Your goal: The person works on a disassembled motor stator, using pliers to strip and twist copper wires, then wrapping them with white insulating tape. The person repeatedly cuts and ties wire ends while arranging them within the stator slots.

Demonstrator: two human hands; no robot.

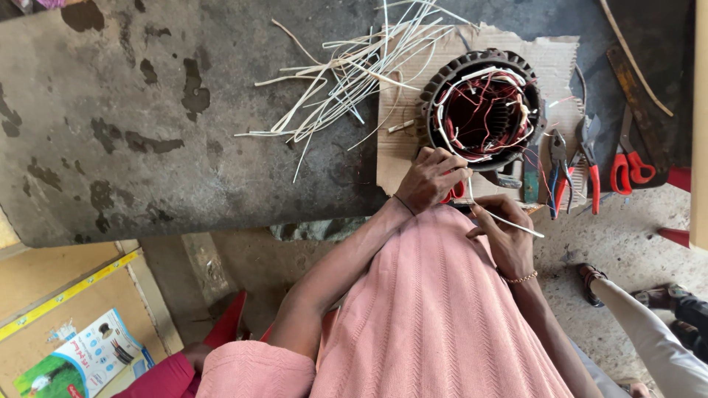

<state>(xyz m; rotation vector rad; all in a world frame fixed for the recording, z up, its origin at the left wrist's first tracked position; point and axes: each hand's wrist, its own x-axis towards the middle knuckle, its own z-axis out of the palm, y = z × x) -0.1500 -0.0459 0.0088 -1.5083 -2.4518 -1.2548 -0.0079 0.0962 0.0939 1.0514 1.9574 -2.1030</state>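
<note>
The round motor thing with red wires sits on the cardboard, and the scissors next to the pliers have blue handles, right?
Not quite. The scissors have red handles, not blue, as the head view shows. The rest holds: the round motor part with red wires sits on the cardboard, and the scissors lie beside the pliers.

Colours around the motor core

Dark grey motor core [483, 109] holds red and white wires [483, 110]; beside it, red-handled scissors [627, 158] and white strips [354, 70]; below, ribbed pink shirt [435, 309].

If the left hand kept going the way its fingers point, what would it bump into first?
Most likely the round motor stator: the left hand already sits at its near rim, fingers aimed at the red and white windings. Depth is hard to judge.
</note>
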